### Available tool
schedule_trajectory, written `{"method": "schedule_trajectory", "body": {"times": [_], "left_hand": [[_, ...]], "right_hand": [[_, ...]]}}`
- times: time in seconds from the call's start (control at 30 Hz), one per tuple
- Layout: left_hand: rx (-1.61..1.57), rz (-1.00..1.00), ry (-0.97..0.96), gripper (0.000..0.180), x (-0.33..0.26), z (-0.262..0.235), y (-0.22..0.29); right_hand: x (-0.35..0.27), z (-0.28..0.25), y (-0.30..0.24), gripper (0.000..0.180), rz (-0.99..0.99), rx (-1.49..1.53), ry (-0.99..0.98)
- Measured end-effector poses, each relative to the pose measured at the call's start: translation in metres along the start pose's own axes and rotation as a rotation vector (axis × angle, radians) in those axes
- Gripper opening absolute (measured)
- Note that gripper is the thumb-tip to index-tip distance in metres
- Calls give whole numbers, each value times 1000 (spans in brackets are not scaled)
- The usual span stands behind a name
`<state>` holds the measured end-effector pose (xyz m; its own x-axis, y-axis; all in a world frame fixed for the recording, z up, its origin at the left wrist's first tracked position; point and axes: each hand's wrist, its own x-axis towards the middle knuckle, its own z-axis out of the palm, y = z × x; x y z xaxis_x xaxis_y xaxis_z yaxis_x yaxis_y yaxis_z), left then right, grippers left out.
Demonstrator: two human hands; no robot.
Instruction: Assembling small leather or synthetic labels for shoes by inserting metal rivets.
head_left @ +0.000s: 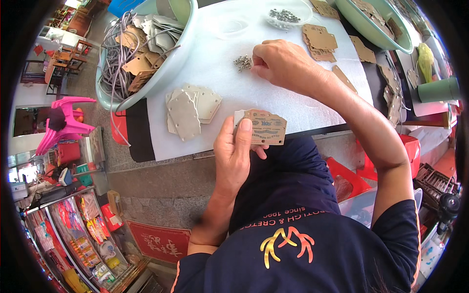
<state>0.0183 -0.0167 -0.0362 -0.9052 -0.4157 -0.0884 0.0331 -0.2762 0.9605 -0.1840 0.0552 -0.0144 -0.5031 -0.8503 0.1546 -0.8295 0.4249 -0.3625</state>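
Note:
My left hand (233, 151) grips a printed brown cardboard tag (266, 128) with punched holes. A grey card piece (239, 117) shows behind its left edge. My right hand (283, 63) reaches over the white sheet on the table, fingertips pinched together beside a small pile of shiny metal bits (243, 63), perhaps rivets or eyelets. Whatever lies between those fingertips is hidden. To the left of the held tag is a loose stack of grey cards (194, 111) cut in the same kind of shape.
A pale green basin (189, 46) at the left holds grey cords (117, 61) and cards. At the back are a clear dish of dark metal bits (286, 17) and another green basin (400, 41). Brown card stacks (319, 38) lie right. A pink stool (61, 119) stands left.

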Motion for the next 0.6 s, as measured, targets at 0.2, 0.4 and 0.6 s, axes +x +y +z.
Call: {"method": "schedule_trajectory", "body": {"times": [0.2,0.4,0.6], "left_hand": [[-6,-9,-10,29,1,1,1],[5,-2,1,29,1,0,1],[-6,-5,-6,28,1,2,3]], "right_hand": [[0,1,4,15,8,-45,-44],[-1,0,7,12,-67,-51,-31],[-1,1,10,11,-144,-123,-2]]}}
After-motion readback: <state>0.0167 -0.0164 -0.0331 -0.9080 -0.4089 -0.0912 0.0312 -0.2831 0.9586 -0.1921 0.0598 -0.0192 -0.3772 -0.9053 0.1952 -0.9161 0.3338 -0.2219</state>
